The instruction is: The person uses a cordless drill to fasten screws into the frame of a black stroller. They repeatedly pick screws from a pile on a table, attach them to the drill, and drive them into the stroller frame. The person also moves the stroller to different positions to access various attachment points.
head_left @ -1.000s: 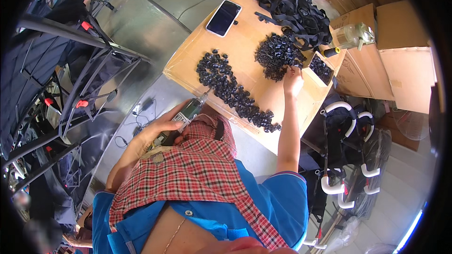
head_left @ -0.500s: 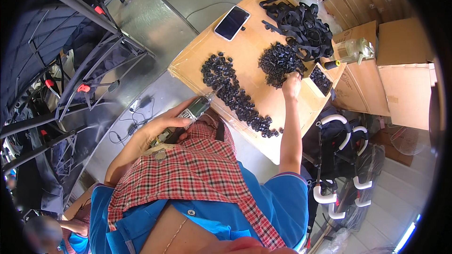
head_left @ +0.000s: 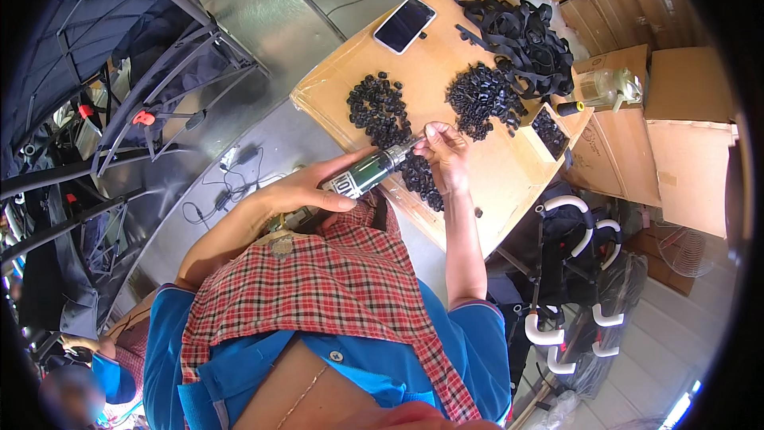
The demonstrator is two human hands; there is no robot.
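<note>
left hand (head_left: 306, 191): curled round one green, silver-nosed drill (head_left: 372, 170)
right hand (head_left: 448, 156): pinching at drill's tip; can't tell what

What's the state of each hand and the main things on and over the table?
Left hand: closed around the drill.
Drill: held, tip at the right hand; can't tell whether it's spinning.
Right hand: pinched at the drill's tip; any held piece unclear.
Phone: lying flat, screen dark.
Straps: loosely heaped.
Left black pile: loose, partly hidden.
Middle black pile: loose, heaped.
Box: open.
</note>
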